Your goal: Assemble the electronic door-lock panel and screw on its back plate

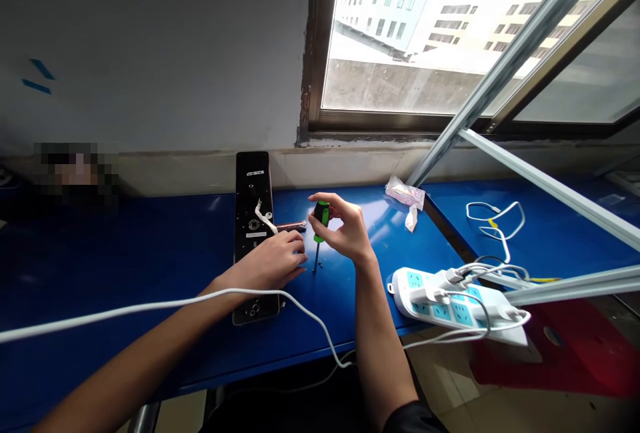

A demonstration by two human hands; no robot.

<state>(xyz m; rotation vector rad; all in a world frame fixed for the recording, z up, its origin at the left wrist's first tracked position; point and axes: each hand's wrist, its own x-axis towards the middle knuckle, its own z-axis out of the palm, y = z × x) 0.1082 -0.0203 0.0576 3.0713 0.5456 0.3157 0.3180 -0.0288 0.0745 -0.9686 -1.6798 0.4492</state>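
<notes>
My right hand (345, 226) grips a green-and-black screwdriver (321, 221), its shaft pointing down to the blue tabletop. Beside the tip lie a few small screws (321, 264). My left hand (275, 259) reaches across a long black panel (253, 183) with round fittings and white labels. Its fingers are curled towards the screwdriver; what they hold, if anything, is hidden. A white ribbon-like cable (265, 216) runs over the panel to a thin copper-coloured piece (291, 226), just beyond my left fingers. The panel's middle is covered by my left hand and wrist.
A white power strip (440, 306) with plugs and cables sits at the right. A white cable (150, 304) crosses in front of my left forearm. Behind are a crumpled plastic bag (405, 194) and a metal frame bar (500, 73). Another person (77, 173) is blurred at far left.
</notes>
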